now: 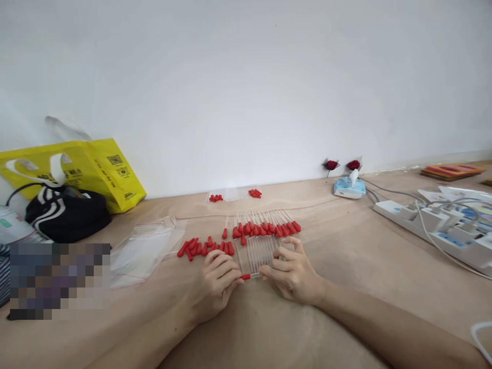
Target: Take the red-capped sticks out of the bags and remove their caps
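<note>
Near the front of the table, my left hand (221,279) pinches a red rubber bulb (246,277), its narrow end pointing right. A clear dropper tube (255,275) lies in line with that bulb, its other end between the closed fingers of my right hand (294,271). Whether the tube is seated inside the bulb cannot be made out. Just beyond my hands is a set of bare clear tubes (259,253) side by side. Behind them lies a row of droppers (269,228) with red bulbs towards me. Loose red bulbs (202,249) are piled beyond my left hand.
Clear zip bags (142,248) lie at left, near a yellow bag (115,171) and a black pouch (69,212). More red bulbs (254,193) rest by the wall. At right are a tissue pack (348,190) and a power strip (426,225) with trailing cables.
</note>
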`<state>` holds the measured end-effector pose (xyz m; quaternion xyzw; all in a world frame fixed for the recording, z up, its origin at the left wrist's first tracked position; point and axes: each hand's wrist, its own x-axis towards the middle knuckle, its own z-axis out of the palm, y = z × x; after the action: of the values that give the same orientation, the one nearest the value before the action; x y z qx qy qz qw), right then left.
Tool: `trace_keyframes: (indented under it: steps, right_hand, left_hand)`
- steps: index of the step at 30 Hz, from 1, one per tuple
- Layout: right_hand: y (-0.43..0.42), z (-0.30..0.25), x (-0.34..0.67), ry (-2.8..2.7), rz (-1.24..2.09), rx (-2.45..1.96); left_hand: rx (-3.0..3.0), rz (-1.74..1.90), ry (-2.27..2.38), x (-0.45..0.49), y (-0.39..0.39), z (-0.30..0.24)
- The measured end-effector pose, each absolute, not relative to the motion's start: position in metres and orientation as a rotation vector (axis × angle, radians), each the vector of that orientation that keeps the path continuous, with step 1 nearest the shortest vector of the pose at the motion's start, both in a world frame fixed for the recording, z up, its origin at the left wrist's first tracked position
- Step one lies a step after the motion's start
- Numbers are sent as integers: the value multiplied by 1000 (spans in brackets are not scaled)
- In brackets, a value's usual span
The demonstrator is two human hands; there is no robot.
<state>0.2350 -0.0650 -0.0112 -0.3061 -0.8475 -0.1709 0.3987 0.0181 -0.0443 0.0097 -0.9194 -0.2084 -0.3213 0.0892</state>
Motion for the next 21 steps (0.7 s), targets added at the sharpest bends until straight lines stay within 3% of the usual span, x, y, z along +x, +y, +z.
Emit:
trace_keyframes:
  steps: [12,21]
  right_hand:
    - [-67,-10,239,-2079,-392,-757]
    - [-64,-11,255,-1914,-258,-1041]
  left_hand:
    - [-2735,-977,-629,15,-47,11]
    - [-2443,-1170,-1385,-35,-18,24]
